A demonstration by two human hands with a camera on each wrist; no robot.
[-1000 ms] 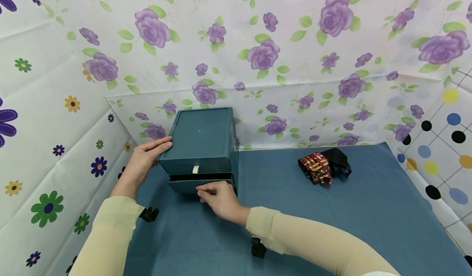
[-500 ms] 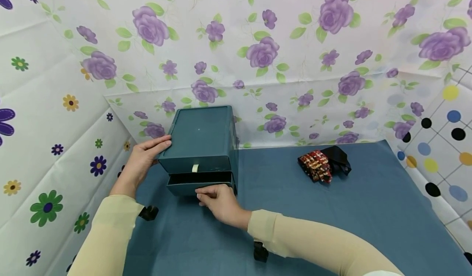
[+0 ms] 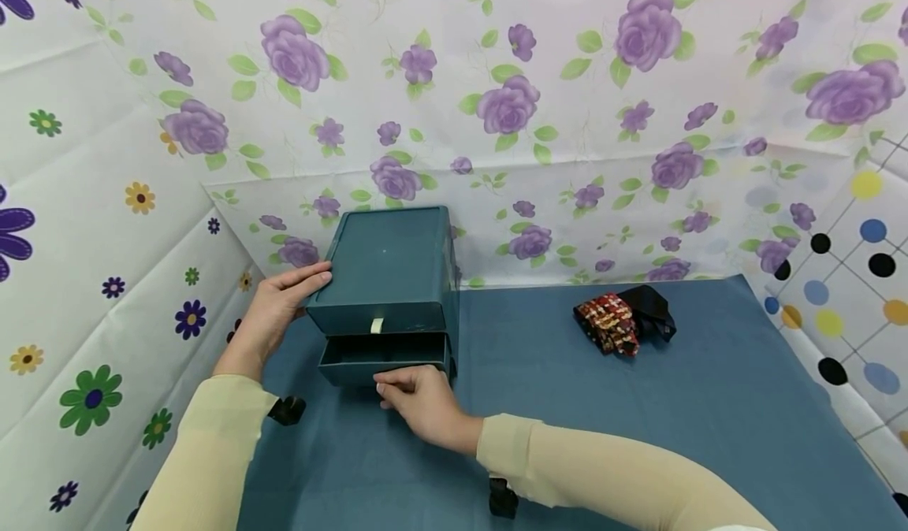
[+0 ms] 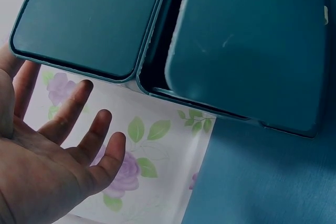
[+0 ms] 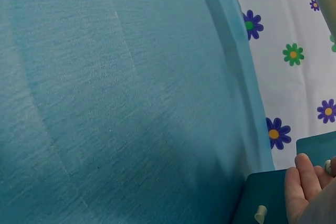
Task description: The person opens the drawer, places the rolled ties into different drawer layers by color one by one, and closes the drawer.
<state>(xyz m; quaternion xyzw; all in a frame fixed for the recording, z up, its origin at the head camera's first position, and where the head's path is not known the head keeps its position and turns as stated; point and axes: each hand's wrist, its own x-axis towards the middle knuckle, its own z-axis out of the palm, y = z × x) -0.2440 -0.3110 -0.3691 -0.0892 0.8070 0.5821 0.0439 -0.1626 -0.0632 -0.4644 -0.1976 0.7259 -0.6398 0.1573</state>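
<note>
A dark teal two-drawer box (image 3: 388, 255) stands against the back wall. Its upper drawer is closed, with a pale pull tab (image 3: 377, 325) on the front. The lower drawer (image 3: 344, 373) is pulled partly out, and the part of its inside that shows holds nothing. My right hand (image 3: 426, 409) is at this drawer's front, thumb and fingers pinching its small pale tab (image 5: 328, 167), which peeks out in the right wrist view. My left hand (image 3: 273, 310) rests against the box's left top edge; in the left wrist view its fingers (image 4: 102, 124) are spread and loosely bent.
A crumpled red-patterned cloth bundle (image 3: 608, 322) with a black part (image 3: 651, 312) lies on the blue tablecloth (image 3: 553, 373), right of the box. A flowered wall covering (image 3: 496, 200) rises behind, another stands at the left. Black wrist devices (image 3: 502, 498) hang below both sleeves.
My right hand has drawn the lower drawer farther out toward me, so more of its inside shows. The left hand has stayed on the box's edge.
</note>
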